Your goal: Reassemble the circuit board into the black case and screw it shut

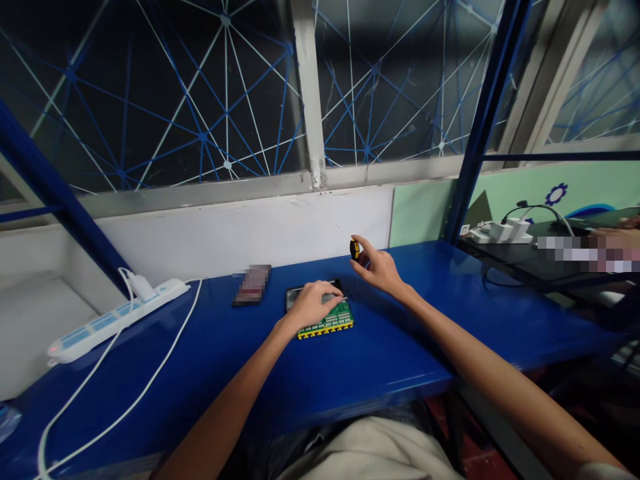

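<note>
My right hand (380, 268) is raised above the blue table and grips a small black-and-yellow piece (355, 249) between thumb and fingers. My left hand (316, 304) lies lower, over a green circuit board (344, 313) with a yellow toothed front edge. Its thumb and fingers come together near the board's right side. A thin pale thing may be at those fingertips, but it is too small to name. Behind the board, partly covered by my left hand, is a dark shallow case (291, 297). Several tiny dark bits (354, 294) lie to the right of the case.
A phone-like dark slab (253, 285) lies left of the case. A white power strip (120, 320) with a looping white cable (165, 363) occupies the table's left side. At right, another person's hand (617, 239) shows over a black table with white chargers (505, 230).
</note>
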Tool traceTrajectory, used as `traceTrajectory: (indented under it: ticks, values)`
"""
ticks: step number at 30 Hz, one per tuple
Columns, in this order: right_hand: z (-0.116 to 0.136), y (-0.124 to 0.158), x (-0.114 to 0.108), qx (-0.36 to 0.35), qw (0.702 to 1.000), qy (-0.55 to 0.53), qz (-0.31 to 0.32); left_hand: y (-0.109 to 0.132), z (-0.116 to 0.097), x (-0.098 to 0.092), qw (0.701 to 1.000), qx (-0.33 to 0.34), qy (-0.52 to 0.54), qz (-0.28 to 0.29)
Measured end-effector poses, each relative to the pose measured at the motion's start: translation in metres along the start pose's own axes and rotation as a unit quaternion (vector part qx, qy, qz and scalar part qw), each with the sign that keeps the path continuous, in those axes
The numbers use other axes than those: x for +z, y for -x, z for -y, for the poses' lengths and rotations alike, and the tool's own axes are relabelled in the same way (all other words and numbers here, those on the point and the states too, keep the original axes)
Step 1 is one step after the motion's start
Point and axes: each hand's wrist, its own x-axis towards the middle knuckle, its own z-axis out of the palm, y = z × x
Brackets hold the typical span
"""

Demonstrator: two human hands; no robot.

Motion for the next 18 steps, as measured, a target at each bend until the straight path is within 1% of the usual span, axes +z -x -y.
traceTrajectory:
  ticks: [6,9,15,18]
  values:
    - [0.001,0.000,-0.001,-0.005,1.000,0.004,0.008,0.001,0.001,0.001,1.000,0.010,0.001,-0.001]
    - [0.003,-0.001,-0.004,-0.001,1.000,-0.013,-0.001,0.000,0.002,0.001,1.000,0.011,-0.001,-0.002]
    - [0.013,-0.002,-0.011,0.006,0.994,-0.097,-0.043,0.001,0.001,0.002,1.000,0.008,0.000,-0.005]
    - [0.021,-0.001,-0.012,0.005,0.989,-0.140,-0.054,0.001,0.001,0.004,1.000,0.000,0.002,-0.006]
